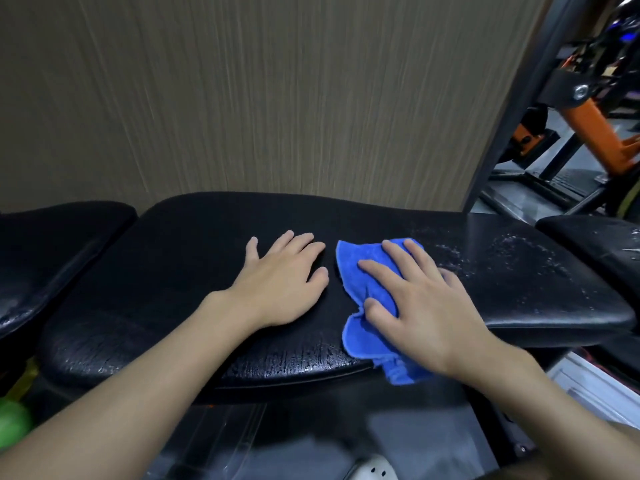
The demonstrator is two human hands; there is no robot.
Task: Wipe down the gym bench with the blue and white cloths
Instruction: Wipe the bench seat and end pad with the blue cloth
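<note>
Right hand [426, 303], fingers flat, pressed blue cloth [362, 341] on bench [173, 258]; left hand [280, 285] flat, empty. Risk: bunched cloth could have skipped white specks [512, 251].

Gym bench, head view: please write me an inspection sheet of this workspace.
Surface: black padded vinyl gym bench, cracked near the front edge, whitish specks on its right part.
Job's things: blue terry cloth lies on the bench, one end hanging over the near edge; white cloth not seen.
Clutter: green round object at lower left.
Grippers: left hand flat on the bench; right hand presses flat on the blue cloth.
Cables: nothing seen.
Surroundings: wood-grain wall panel behind; orange and black gym machine at the right.
</note>
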